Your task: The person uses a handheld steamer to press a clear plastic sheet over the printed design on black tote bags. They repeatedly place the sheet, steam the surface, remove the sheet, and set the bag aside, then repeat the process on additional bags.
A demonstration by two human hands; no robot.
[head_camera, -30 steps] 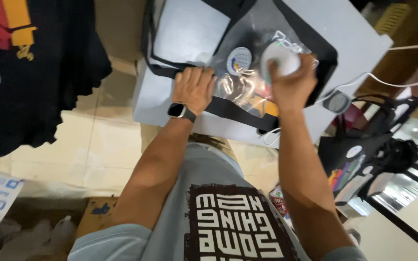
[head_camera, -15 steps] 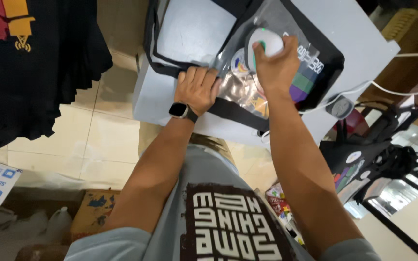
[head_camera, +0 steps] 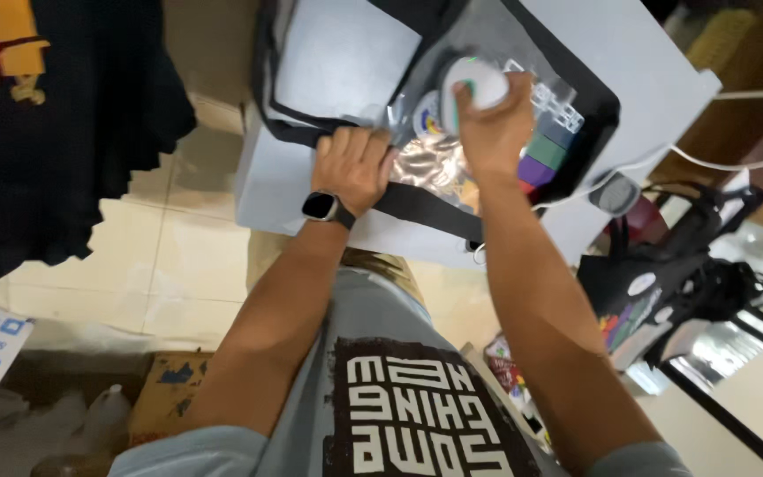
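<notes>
Far left of the frame, a black shirt (head_camera: 64, 132) hangs over pale floor tiles, well apart from the work. Moving in toward the upper middle, a grey-white table (head_camera: 267, 190) carries a black bag (head_camera: 417, 203) laid flat, with a pale sheet (head_camera: 346, 57) lying on its left part. Now the left hand (head_camera: 355, 168), smartwatch (head_camera: 321, 208) on the wrist, presses palm-down near the bag's lower edge, fingers curled over the margin of a shiny clear film (head_camera: 430, 163) and pinning it there. Just to the right, the right hand (head_camera: 492, 132) is closed around a small white rounded tool (head_camera: 479, 84) with a green edge, fingers wrapped over its back so the tool pokes out above the knuckles, in the upper centre of the frame. It sits on the film, touching it beside a round printed emblem (head_camera: 426, 115). Coloured printed blocks (head_camera: 545, 155) show just right of that hand. A white cable (head_camera: 708, 159) trails off the table at the right, near a dark round puck (head_camera: 615, 193).

The risk, as I read it: the film looks crinkled, so a push from the tool could drag or crease it if the left hand's hold slackens. The cable could also snag a wrist.
</notes>
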